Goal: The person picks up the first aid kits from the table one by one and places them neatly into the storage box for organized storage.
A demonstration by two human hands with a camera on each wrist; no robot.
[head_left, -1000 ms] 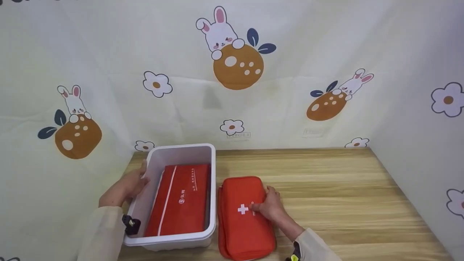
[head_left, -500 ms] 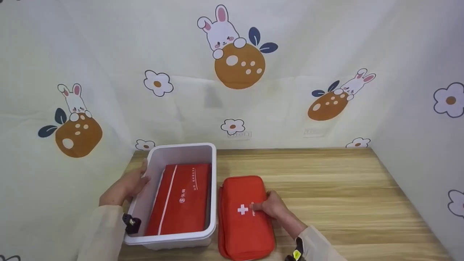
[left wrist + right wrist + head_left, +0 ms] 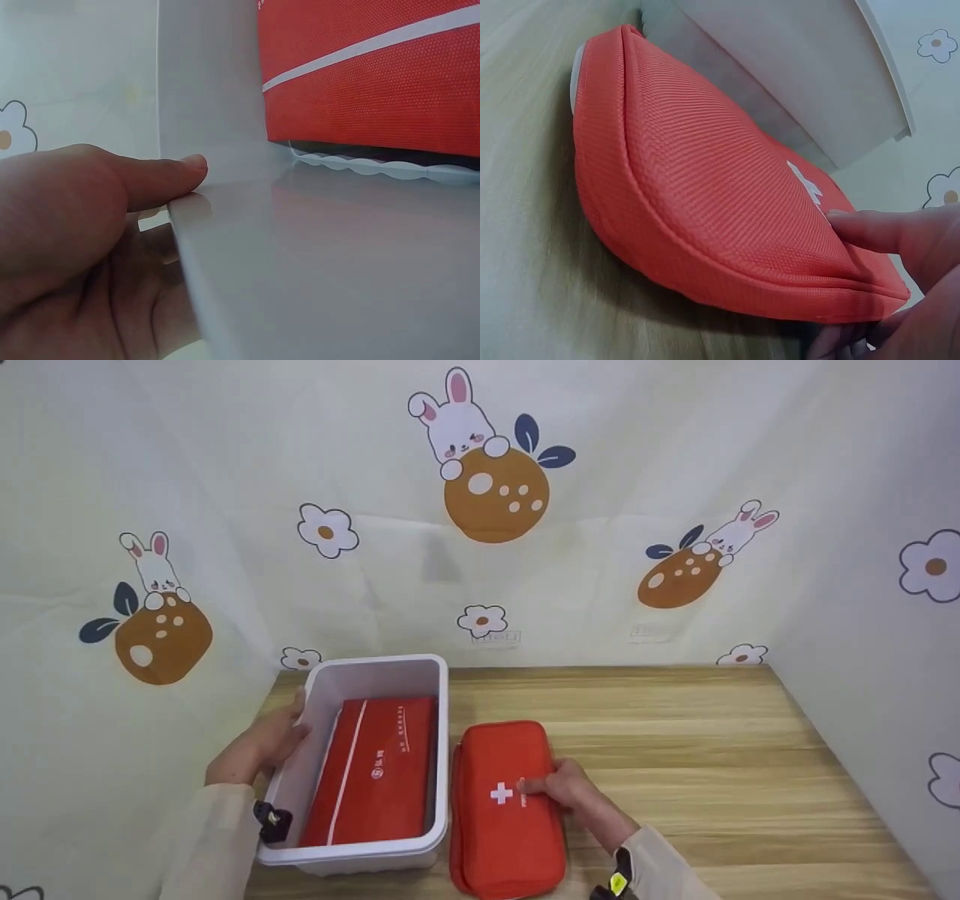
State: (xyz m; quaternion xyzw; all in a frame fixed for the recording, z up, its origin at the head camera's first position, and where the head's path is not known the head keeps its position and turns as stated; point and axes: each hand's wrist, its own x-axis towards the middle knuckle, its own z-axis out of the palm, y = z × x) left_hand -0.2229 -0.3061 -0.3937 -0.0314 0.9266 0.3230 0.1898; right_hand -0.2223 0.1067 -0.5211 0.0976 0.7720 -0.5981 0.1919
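Observation:
My left hand (image 3: 259, 746) grips the left rim of a white plastic bin (image 3: 442, 750). In the left wrist view the thumb (image 3: 169, 180) lies over the rim, with the other fingers outside the wall. Inside the bin lies a flat red fabric bag (image 3: 375, 780) with a white stripe and white lettering. To the bin's right, a red first-aid pouch (image 3: 510, 840) with a white cross rests on the table. My right hand (image 3: 574, 787) holds its right edge, thumb (image 3: 870, 229) on top beside the cross; its other fingers are partly hidden at the underside.
The bin and pouch stand close together on a wood-grain table (image 3: 675, 750). A pale curtain (image 3: 375, 585) printed with rabbits, oranges and flowers closes off the back and both sides. The bin sits near the table's left side.
My right hand's fingers have slipped further out of sight at the pouch's right edge. The pouch's near end has shifted slightly left. The left hand and bin have hardly moved.

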